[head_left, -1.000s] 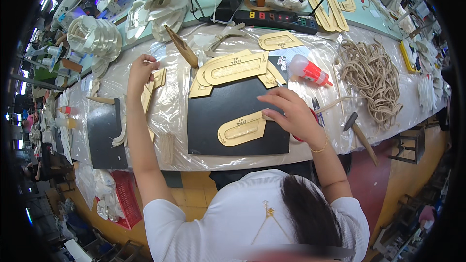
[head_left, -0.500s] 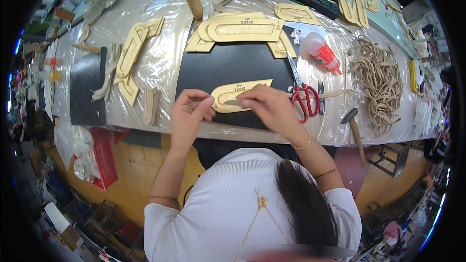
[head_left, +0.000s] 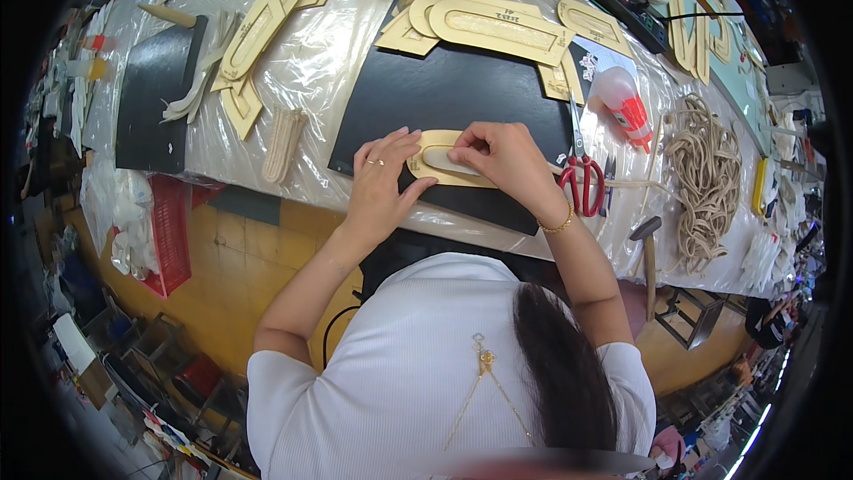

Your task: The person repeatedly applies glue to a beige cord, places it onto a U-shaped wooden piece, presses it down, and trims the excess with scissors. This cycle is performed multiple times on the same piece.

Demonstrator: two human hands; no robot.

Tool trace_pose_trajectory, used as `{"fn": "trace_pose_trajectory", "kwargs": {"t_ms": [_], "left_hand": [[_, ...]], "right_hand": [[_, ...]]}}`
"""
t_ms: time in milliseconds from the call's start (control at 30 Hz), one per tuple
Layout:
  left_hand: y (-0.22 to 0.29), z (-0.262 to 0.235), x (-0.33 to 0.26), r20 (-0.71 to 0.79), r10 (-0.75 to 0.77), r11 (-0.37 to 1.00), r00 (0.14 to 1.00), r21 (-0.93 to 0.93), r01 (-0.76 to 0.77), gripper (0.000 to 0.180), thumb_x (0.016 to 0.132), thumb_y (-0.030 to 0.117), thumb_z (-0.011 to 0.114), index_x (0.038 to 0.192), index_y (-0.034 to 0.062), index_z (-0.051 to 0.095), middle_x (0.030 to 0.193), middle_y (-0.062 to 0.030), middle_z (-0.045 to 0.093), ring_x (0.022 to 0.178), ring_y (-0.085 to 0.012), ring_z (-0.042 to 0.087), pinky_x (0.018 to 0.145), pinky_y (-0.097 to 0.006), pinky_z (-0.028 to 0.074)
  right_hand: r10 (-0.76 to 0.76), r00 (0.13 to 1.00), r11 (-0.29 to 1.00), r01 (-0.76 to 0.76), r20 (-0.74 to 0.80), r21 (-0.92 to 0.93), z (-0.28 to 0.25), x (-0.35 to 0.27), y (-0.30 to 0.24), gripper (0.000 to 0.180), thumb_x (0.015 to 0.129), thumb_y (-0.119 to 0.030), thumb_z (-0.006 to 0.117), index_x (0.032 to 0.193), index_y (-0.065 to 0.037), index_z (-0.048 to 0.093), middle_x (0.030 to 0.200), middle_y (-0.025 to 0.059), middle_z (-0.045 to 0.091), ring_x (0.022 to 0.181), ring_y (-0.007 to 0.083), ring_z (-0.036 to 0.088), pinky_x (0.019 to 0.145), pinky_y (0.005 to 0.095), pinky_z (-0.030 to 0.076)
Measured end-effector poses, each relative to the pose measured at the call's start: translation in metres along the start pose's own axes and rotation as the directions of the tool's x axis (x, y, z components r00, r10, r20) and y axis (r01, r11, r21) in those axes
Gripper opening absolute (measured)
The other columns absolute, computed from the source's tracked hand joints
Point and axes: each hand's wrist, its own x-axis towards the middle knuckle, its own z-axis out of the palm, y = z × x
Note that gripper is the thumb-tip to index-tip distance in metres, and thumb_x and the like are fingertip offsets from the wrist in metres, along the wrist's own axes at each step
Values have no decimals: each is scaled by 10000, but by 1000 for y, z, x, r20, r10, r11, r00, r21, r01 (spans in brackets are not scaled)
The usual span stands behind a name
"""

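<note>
On the black mat [head_left: 471,80] lies a pale yellow board template [head_left: 434,137] with a rounded end and an oblong recess. My left hand [head_left: 384,180] spreads over its rounded left end, fingertips at the far edge and thumb at the near edge. Between thumb and forefinger, my right hand [head_left: 514,160] pinches a flat whitish strip [head_left: 438,158], whose rounded end lies over the recess. My right fingers hide the strip's other end and much of the template's right part.
Stacked templates [head_left: 498,27] stand beyond my hands. To the right lie red-handled scissors [head_left: 584,180], a red-and-clear squeeze bottle [head_left: 624,107], a hammer [head_left: 648,253] and a heap of beige cord [head_left: 705,178]. More templates [head_left: 251,40] and a beige bundle [head_left: 283,144] lie left.
The view has shifted. My left hand has gone from bent fingers at the template's tip to a spread over its rounded end. More of the whitish strip shows over the recess.
</note>
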Motion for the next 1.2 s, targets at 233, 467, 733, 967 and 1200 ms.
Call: {"fn": "trace_pose_trajectory", "kwargs": {"t_ms": [233, 467, 733, 967, 1200], "left_hand": [[-3, 2, -2, -1, 52, 998, 999, 48, -52, 464, 792, 194, 839, 1198, 82, 645, 1370, -83, 621, 1334, -274, 534, 1100, -453, 344], [-4, 2, -6, 55, 151, 967, 987, 200, -159, 419, 850, 239, 779, 1257, 177, 704, 1414, -106, 573, 1343, -279, 506, 1096, -472, 338], [-3, 1, -4, 88, 161, 956, 983, 233, -178, 401, 863, 224, 764, 1257, 181, 701, 1415, -130, 566, 1349, -297, 497, 1102, -488, 330], [1, 0, -3, 122, 146, 941, 982, 290, -176, 398, 852, 218, 773, 1242, 176, 704, 1406, -128, 571, 1347, -293, 502, 1102, -501, 330], [2, 0, -4, 137, 151, 928, 979, 321, -188, 414, 846, 202, 778, 1251, 164, 702, 1408, -133, 565, 1349, -298, 503, 1098, -513, 333]], "right_hand": [[-29, 999, 997, 27, -29, -67, 8, 6, 1, 207, 835, -201, 756, 849, 6, 744, 717, 174, 700, 656, 306, 700, 654, 370, 538], [-58, 997, 994, 54, -43, -91, 9, 7, 3, 182, 818, -173, 747, 819, 8, 732, 686, 176, 686, 649, 340, 693, 648, 396, 540], [-39, 999, 989, 39, 2, -144, 7, 6, 2, 210, 844, -220, 754, 888, -15, 736, 761, 165, 708, 673, 311, 695, 664, 379, 537], [103, 986, 990, -114, -130, -79, -8, -37, -2, 224, 870, -114, 707, 1063, -17, 647, 911, 190, 721, 770, 347, 707, 696, 420, 548], [113, 953, 991, -127, -280, -32, 5, -35, 10, 219, 860, -64, 688, 1070, -33, 632, 802, 149, 688, 729, 316, 694, 678, 410, 545]]}}
